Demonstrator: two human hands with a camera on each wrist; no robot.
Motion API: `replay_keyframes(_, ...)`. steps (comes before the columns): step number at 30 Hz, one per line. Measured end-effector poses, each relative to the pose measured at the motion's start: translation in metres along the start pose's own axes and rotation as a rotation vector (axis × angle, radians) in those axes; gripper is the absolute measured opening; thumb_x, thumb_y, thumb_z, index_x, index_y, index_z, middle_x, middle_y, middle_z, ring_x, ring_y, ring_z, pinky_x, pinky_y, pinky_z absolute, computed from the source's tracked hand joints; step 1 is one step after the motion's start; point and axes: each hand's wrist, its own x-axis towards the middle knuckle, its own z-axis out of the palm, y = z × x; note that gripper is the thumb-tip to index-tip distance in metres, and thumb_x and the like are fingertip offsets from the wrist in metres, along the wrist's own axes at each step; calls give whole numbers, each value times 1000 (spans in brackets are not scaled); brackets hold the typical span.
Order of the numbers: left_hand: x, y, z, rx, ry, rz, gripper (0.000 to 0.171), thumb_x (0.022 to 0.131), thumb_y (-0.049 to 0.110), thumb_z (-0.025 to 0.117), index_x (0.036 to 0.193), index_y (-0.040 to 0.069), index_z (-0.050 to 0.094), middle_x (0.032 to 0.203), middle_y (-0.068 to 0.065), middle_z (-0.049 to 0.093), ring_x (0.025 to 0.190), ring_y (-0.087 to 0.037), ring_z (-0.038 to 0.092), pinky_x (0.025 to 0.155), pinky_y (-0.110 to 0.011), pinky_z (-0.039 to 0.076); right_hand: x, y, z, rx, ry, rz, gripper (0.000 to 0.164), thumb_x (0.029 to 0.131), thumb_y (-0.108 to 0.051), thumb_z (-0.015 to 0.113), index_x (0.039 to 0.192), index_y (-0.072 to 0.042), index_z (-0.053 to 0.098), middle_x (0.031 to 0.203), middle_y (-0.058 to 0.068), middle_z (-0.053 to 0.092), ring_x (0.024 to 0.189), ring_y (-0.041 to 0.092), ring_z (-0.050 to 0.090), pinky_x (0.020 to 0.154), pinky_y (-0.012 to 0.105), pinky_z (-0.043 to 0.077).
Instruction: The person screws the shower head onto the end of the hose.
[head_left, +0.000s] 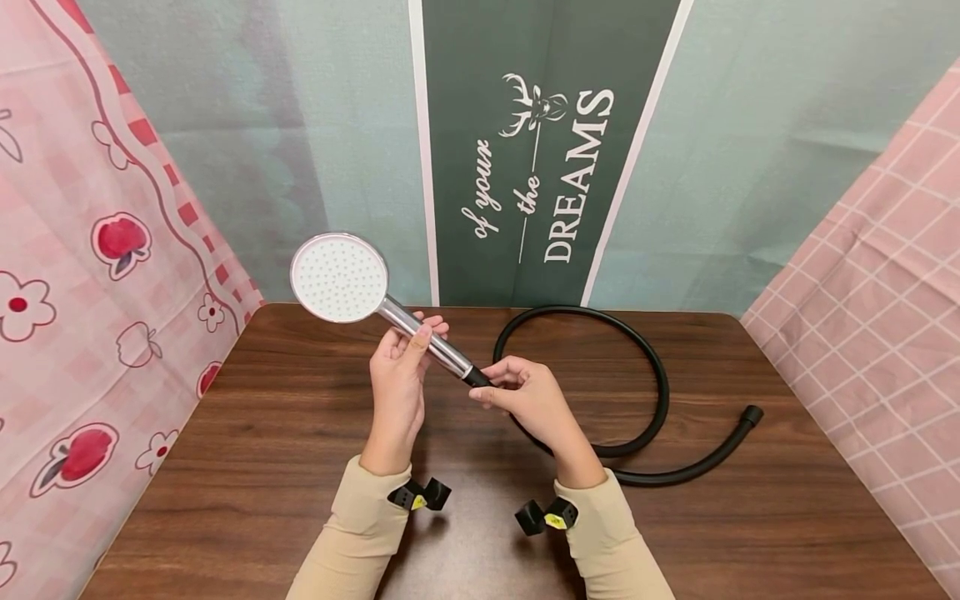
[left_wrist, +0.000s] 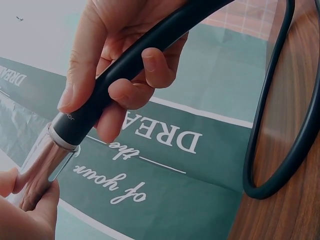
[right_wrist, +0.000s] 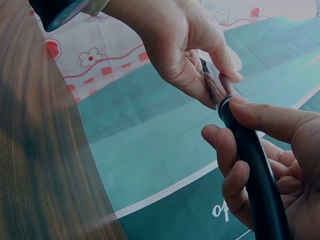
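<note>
Showerhead (head_left: 339, 277) raised above the table (head_left: 285, 433); fingers of the left hand (head_left: 397, 375) pinch its chrome handle (head_left: 452, 356), those of the right hand (head_left: 532, 402) the collar (left_wrist: 76, 122) of the black hose (head_left: 675, 477). Judgement: steady the handle, work the collar squarely in line, leave slack.

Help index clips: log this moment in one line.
left hand: holds silver, round-faced shower head; right hand: holds black tubular hose against shower head; hose loop: on brown wooden table
</note>
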Motion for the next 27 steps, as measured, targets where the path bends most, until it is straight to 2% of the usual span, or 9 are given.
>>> replay_keyframes(5,0,0,0,-4,-1,0,17,97,0,59,113,1,57,96,-4,75,89,-13,74,92,-31,59,0,-1,0,3,5,6,25,81,-15,83,99,-2,71,77,5,74,69,13,68,60,26,54)
replay_keyframes(9,0,0,0,-7,-1,2,17,97,-1,58,114,1,56,95,-3,75,89,-13,74,92,-31,59,0,-2,0,5,7,9,25,80,-15,83,98,-2,71,77,4,74,68,12,68,60,29,54)
replay_keyframes(17,0,0,0,-8,-4,5,17,97,0,59,113,1,57,96,-5,74,90,-13,74,92,-31,59,-1,-4,0,30,-1,12,25,81,-14,82,98,-1,71,75,2,73,68,12,68,63,23,55)
replay_keyframes(19,0,0,0,-8,-3,7,17,97,0,59,114,1,57,97,-5,74,90,-13,74,91,-30,59,-1,-4,0,28,-3,12,25,81,-14,82,98,-1,71,75,1,73,69,14,68,63,24,55)
replay_keyframes(22,0,0,1,-14,-2,6,17,97,-1,59,113,1,57,96,-5,75,90,-13,74,90,-29,60,-1,-4,-1,18,-2,11,24,81,-15,82,98,-1,71,73,-1,72,71,22,70,60,26,54)
replay_keyframes(24,0,0,1,-17,-1,4,16,97,-1,58,113,1,57,95,-4,75,89,-13,74,90,-29,60,-1,-4,-1,8,1,13,23,81,-15,82,97,-2,71,72,-1,72,70,22,70,57,27,53)
replay_keyframes(27,0,0,1,-20,1,2,16,97,-1,58,112,1,57,95,-3,75,89,-13,74,90,-29,60,-1,-5,-1,-2,4,18,23,81,-16,82,96,-3,72,73,4,73,70,24,71,54,29,52)
